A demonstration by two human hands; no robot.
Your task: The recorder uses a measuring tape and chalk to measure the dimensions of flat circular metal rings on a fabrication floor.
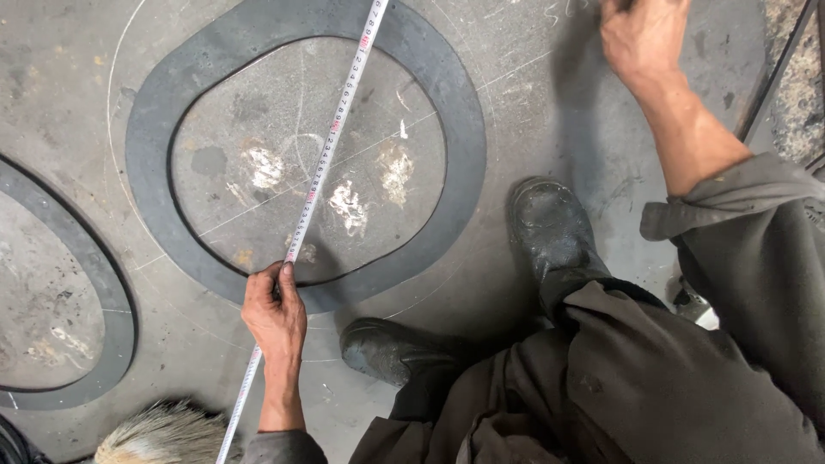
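Head view: left hand [275, 314] closed, thumb pinning tape [331, 142] against near edge of dark ring [447, 94] on steel plate [533, 258]. Tape stretched across ring toward top. Right hand [643, 34] at upper edge, fingers cut off; grip unclear.

A dark charcoal grey is shown by the oval ring [305, 163], and the steel plate [533, 112] inside and around it is a duller, mottled grey. Thin white chalk arcs and straight lines are drawn across that plate, and whitish and rusty tan blotches are scattered within the ring. The tape measure [331, 146] laid across the ring is white, marked with black ticks and red figures. Left of the ring, a second ring [116, 301] is coloured the same charcoal. Below the ring, black boots [550, 225], dark brown-grey clothing and a straw-coloured brush [163, 434] are seen.
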